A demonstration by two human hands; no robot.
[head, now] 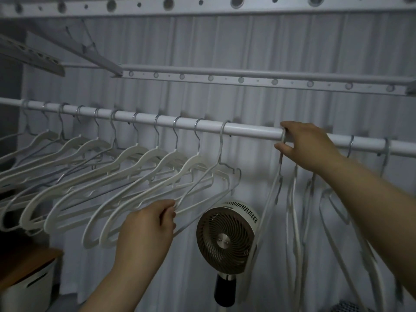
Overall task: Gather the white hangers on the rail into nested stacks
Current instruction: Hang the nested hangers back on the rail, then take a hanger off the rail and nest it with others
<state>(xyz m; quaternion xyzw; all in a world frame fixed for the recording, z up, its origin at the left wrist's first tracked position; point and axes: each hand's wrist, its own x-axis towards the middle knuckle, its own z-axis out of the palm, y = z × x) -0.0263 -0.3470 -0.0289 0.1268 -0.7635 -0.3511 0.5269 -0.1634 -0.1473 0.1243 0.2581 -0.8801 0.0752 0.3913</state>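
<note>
Overhead, rail: a white clothes rail (pixel 247 129) runs across the head view, sloping down a little toward the right, with a pale curtain (pixel 247 46) behind it.
Spread hangers: a row of white hangers (pixel 126 176) hangs along the left stretch of the rail, hooks spaced apart, bodies fanned and overlapping, not yet nested.
Left hand: the left hand (pixel 148 224) is low, fingers closed in a pinch on the lower bar of the rightmost hanger of that row (pixel 202 188).
Right hand: the right hand (pixel 308 145) is up at the rail, thumb and fingers wrapped around a metal hook (pixel 282 137) right where it sits on the tube.
Hanger under right hand: it drops almost edge-on to the camera (pixel 272 192), thin and blurred, so its long axis points roughly toward the viewer.
Further right: more hangers (pixel 299 210) hang edge-on, bunched closer together, with two hooks (pixel 351 145) past the right wrist.
Key relation: a bare stretch of rail lies between the left row's last hook and the hook in the right hand; the right hand is the nearer one, and closing that gap looks like a slide along the rail to the left.
Below: a round fan (pixel 225 238) stands behind the gap.
</note>
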